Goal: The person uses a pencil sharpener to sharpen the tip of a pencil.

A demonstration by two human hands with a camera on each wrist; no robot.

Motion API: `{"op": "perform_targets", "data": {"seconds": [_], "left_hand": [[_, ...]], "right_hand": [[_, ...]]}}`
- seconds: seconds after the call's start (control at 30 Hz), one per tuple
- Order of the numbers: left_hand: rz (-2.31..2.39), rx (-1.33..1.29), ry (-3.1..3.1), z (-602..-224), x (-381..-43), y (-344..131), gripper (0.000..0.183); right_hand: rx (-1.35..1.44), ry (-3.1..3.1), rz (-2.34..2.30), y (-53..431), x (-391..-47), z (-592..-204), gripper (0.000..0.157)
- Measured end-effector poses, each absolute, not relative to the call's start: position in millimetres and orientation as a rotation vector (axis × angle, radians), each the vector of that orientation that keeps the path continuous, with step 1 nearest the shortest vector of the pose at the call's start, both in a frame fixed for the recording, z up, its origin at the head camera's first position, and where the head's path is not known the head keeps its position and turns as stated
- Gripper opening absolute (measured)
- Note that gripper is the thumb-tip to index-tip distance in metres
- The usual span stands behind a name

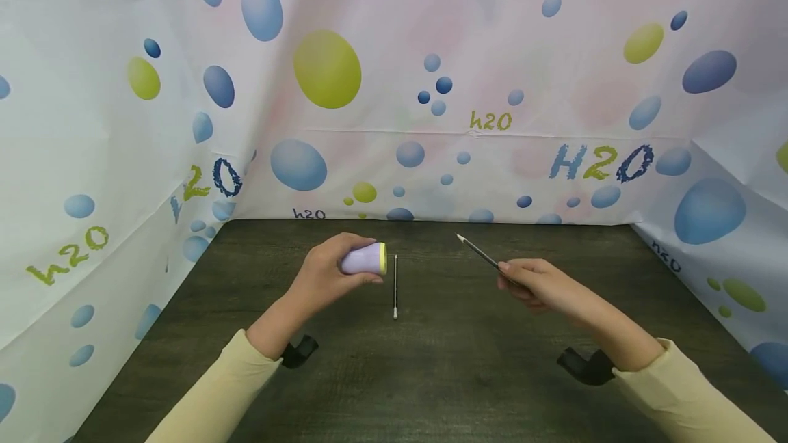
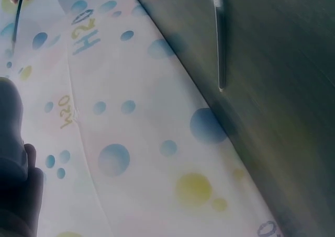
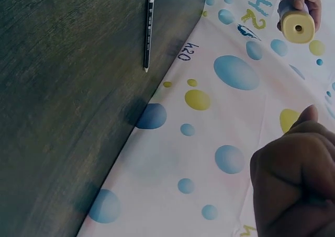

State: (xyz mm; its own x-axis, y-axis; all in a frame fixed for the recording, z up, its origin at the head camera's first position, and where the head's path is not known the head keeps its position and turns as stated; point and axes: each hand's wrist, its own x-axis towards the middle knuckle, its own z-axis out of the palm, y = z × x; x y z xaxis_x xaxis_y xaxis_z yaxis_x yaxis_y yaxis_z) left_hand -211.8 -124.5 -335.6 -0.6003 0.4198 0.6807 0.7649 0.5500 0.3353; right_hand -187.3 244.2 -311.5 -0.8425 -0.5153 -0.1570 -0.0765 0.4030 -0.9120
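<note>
The left grip (image 1: pixel 321 269) is closed around a purple tube (image 1: pixel 360 260), and the right grip (image 1: pixel 531 284) pinches a dark pencil (image 1: pixel 480 250). Both things are up in the air, well apart. It looks like a getting-ready step: joining them calls for lining up the pencil with the hole (image 3: pixel 298 28) in the tube's yellow end (image 3: pixel 297 36). A second pencil (image 1: pixel 396 289) lies between the hands on the dark tabletop (image 1: pixel 431 374). White sheets (image 1: pixel 382 108) with dots stand left, right and far.
</note>
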Motion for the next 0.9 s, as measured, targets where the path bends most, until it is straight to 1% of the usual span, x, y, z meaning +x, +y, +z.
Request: {"op": "perform_targets", "data": {"seconds": [0.4, 0.6, 0.9], "left_hand": [[-0.874, -0.933, -2.283, -339, -210, -125, 0.056], [-0.907, -0.93, -2.31, -341, -220, -128, 0.056], [-0.939, -0.927, -2.351, -343, -236, -132, 0.053]], "right_hand": [[-0.414, 2.184, -1.509, 243, -196, -325, 0.034], [-0.381, 2.173, -1.501, 236, -209, -333, 0.041], [-0.366, 2.109, -1.51, 230, -226, -343, 0.047]]}}
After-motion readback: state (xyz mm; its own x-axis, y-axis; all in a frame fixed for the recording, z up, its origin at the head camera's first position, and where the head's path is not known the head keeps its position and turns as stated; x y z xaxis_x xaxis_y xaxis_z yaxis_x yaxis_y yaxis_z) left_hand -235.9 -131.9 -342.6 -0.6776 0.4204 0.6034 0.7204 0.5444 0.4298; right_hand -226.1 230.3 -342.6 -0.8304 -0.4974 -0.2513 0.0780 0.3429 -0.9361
